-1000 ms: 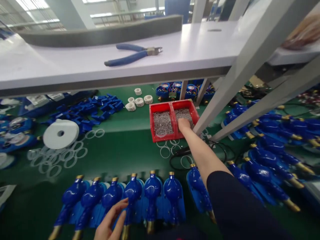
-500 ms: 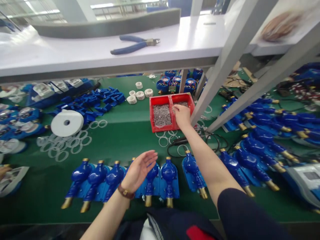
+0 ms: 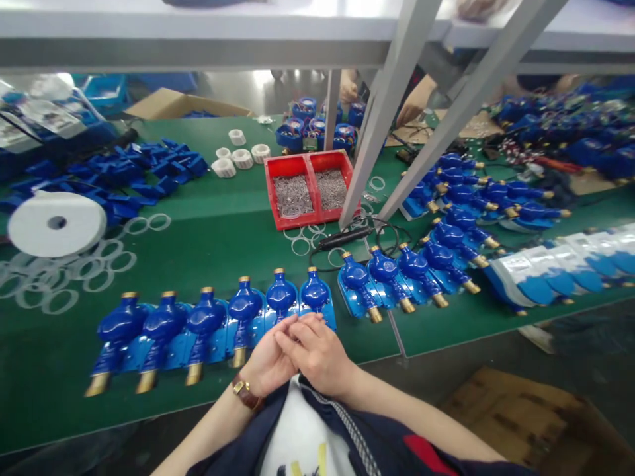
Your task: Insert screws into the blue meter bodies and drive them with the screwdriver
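Close to my body, my left hand (image 3: 270, 360) is cupped palm up, a brown-strapped watch on its wrist. My right hand (image 3: 320, 354) lies over its palm with fingers curled in. The two hands touch, and whatever is between them is hidden. Just beyond the fingertips stands a row of blue water-meter-like bodies (image 3: 281, 296) with brass ends, on light blue bases. A second row of these blue bodies (image 3: 387, 266) stands to the right. Farther back sits a red two-part bin (image 3: 317, 217) with small metal pieces, apparently screws (image 3: 292, 193), in both compartments.
A grey shelf frame with slanted posts (image 3: 381, 112) rises behind the bin. Clear rings (image 3: 62, 302) and a white roll (image 3: 30, 225) lie left. A black pen-like tool (image 3: 344, 238) with a cable lies before the bin. Another person's hands (image 3: 417, 99) show at the back.
My right hand has come back from the red bin's right compartment to my left hand, and both now meet near my body. The view has tilted down and shifted right.
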A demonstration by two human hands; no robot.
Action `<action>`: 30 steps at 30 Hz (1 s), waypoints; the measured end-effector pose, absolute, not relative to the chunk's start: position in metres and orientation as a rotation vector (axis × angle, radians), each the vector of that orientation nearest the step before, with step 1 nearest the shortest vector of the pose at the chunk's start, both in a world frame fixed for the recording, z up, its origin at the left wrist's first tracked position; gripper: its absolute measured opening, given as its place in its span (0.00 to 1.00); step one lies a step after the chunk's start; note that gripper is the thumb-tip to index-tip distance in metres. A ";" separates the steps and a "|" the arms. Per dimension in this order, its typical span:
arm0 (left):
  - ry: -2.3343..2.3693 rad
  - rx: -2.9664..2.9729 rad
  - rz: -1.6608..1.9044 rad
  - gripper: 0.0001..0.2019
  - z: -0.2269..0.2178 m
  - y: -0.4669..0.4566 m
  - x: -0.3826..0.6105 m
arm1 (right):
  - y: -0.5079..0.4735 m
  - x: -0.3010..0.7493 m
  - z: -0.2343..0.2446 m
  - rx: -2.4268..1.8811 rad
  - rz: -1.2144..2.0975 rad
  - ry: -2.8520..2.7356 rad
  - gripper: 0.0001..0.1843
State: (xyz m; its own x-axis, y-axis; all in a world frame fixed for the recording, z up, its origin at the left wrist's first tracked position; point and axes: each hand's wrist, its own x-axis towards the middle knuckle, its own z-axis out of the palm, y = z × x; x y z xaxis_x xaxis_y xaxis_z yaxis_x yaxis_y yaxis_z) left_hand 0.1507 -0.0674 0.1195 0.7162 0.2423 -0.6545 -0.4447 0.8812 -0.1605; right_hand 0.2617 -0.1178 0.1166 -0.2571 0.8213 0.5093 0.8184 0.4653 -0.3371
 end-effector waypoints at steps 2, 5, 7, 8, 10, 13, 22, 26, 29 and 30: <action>0.683 -0.387 0.406 0.14 0.116 -0.076 0.146 | -0.124 0.259 0.114 -1.303 0.081 -2.068 0.15; 0.754 -0.364 0.453 0.16 0.113 -0.082 0.142 | -0.131 0.261 0.112 -1.266 0.328 -1.874 0.12; 0.841 -0.304 0.452 0.16 0.111 -0.085 0.138 | -0.132 0.271 0.110 -1.352 0.489 -1.598 0.07; 0.883 -0.277 0.444 0.15 0.110 -0.087 0.136 | -0.131 0.279 0.108 -1.434 0.554 -1.440 0.07; 0.947 -0.228 0.430 0.13 0.109 -0.090 0.132 | -0.126 0.301 0.098 -1.643 0.676 -1.186 0.09; 1.008 -0.148 0.463 0.10 0.107 -0.094 0.127 | -0.116 0.335 0.072 -1.919 0.824 -1.138 0.12; 0.877 0.091 0.576 0.05 0.108 -0.103 0.117 | -0.102 0.344 0.026 -2.070 0.879 -1.531 0.14; 0.810 0.109 0.590 0.05 0.108 -0.104 0.116 | -0.094 0.340 0.028 -2.170 0.843 -1.686 0.12; 0.819 0.113 0.577 0.06 0.107 -0.103 0.115 | -0.088 0.343 0.030 -2.245 0.819 -1.766 0.12; 0.843 0.122 0.575 0.06 0.107 -0.102 0.115 | -0.087 0.343 0.031 -2.266 0.816 -1.787 0.12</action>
State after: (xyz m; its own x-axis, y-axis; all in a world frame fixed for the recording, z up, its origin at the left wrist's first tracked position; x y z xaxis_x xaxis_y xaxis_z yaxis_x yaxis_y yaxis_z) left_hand 0.1149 -0.1025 0.1068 0.5234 0.5257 -0.6706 -0.4319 0.8421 0.3231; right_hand 0.3435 -0.0870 0.0310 0.1465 0.9345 -0.3243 0.8573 -0.2835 -0.4297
